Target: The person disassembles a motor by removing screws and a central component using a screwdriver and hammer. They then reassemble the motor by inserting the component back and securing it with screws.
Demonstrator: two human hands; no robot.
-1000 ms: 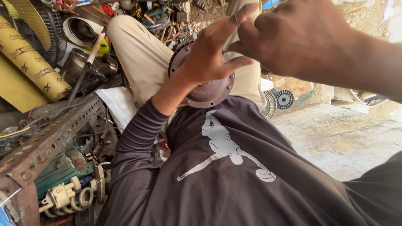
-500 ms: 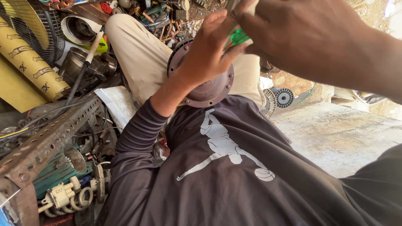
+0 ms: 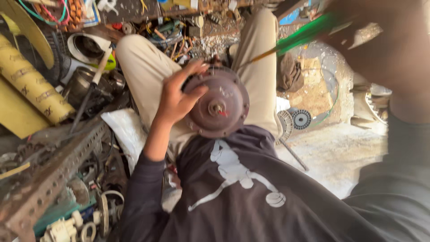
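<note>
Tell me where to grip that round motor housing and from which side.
Grip the brown motor housing by its outer rim, coming from its left edge, where the left hand already wraps it. The centre shaft sticks out of its face, and the green-handled screwdriver comes in from the upper right.

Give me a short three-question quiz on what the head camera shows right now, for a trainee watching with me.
1. True or false: the left hand grips the rim of the round brown motor housing on the person's lap.
2. What colour is the handle of the screwdriver in the right hand?
3. Which lies at the far left of the view: A) a yellow roll, B) a blue bucket, C) a red helmet?

Key:
1. True.
2. Green; the hand itself is blurred.
3. A.
</note>
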